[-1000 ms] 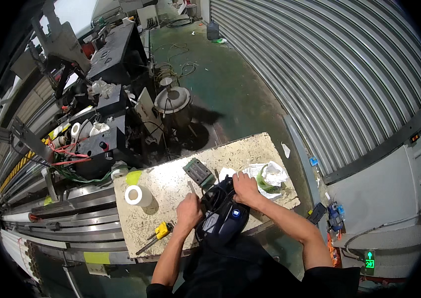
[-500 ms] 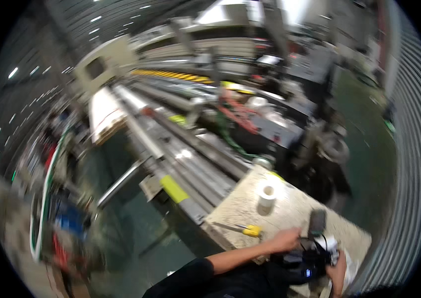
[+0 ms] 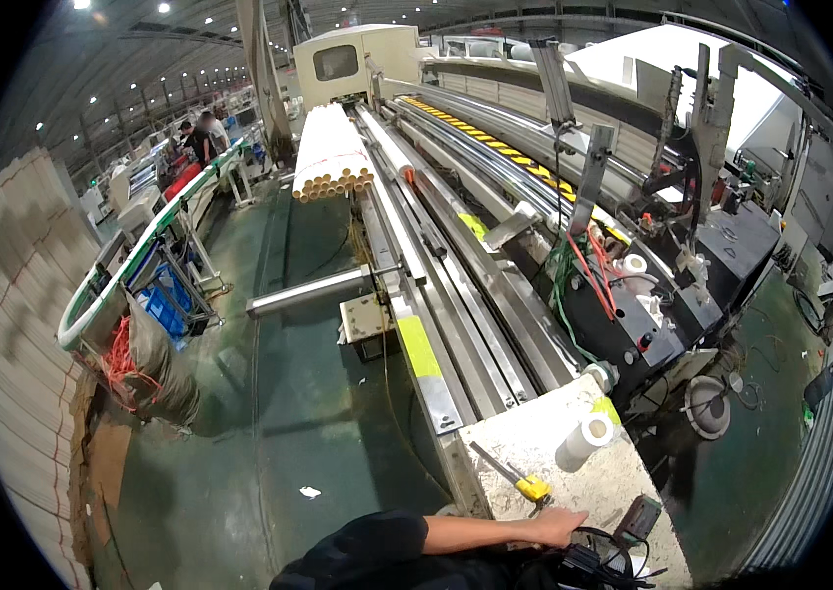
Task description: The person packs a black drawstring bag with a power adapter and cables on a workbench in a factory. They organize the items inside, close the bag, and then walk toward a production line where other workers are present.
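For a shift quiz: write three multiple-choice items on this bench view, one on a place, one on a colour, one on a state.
1. Where does the white paper roll stand?
A. on the stone-topped bench
B. on the green floor
C. in the blue crate

2. What colour is the screwdriver handle?
A. red
B. yellow
C. white

3. How is the left hand?
A. gripping the roll
B. raised off the bench
C. lying flat on the bench, holding nothing

Answers: 1 A, the roll stands upright on the bench top; 2 B, its handle is yellow; 3 C, the palm lies on the bench near the screwdriver, apart from it.
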A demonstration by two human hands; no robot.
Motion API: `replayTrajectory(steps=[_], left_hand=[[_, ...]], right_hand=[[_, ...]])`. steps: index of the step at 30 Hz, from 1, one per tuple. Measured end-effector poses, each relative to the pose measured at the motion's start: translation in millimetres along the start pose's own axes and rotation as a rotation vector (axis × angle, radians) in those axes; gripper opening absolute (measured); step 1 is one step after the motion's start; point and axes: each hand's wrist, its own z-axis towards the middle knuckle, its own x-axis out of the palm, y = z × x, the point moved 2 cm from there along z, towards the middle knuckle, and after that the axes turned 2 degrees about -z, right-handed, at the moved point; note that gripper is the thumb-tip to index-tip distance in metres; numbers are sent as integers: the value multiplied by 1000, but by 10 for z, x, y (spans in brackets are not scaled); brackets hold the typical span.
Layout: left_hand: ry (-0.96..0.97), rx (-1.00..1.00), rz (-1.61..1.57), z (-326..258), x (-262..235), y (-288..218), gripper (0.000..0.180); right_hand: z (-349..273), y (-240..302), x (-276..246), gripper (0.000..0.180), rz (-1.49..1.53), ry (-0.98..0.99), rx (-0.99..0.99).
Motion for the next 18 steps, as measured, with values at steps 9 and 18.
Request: replayTrajectory(steps=[9, 18], left_hand=[[-199, -45, -199, 247, -87, 46, 25], [61, 31, -90, 41, 118, 331, 34]], right_hand=[[-270, 45, 139, 53, 364, 19, 99], [-596, 153, 152, 47, 383, -128, 134]])
